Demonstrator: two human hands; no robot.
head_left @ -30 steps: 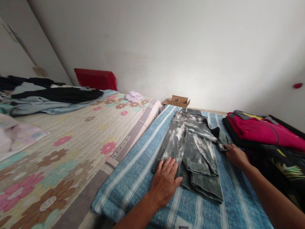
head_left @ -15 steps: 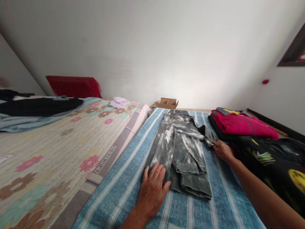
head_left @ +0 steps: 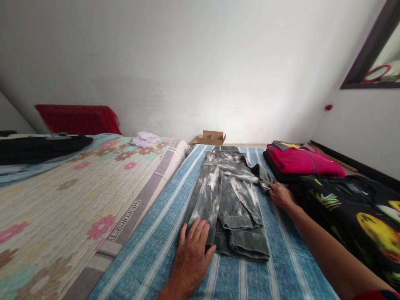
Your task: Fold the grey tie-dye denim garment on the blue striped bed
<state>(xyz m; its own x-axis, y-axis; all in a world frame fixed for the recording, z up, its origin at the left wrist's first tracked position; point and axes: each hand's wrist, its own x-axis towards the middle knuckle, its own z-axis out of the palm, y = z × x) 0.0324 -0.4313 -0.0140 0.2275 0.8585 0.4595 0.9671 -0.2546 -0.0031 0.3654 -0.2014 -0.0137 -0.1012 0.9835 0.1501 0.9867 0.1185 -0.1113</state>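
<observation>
Mirror (head_left: 375,62) cut off; black print fabric (head_left: 359,208) too.

1. One grey tie-dye garment (head_left: 229,200), laid flat on the striped cloth.
2. One blue striped cloth (head_left: 156,233) under it.
3. One floral bedcover (head_left: 62,196).
4. One red cushion (head_left: 78,118) at the wall.
5. One small cardboard box (head_left: 211,137).
6. One small pale lilac cloth (head_left: 144,138).
7. One pink folded garment (head_left: 301,162) on a dark pile.
8. One black printed fabric (head_left: 353,204) with yellow figures.
9. Two hands: left hand (head_left: 192,258), right hand (head_left: 280,195).
10. One dark-framed mirror (head_left: 371,54), partly in view.
</observation>
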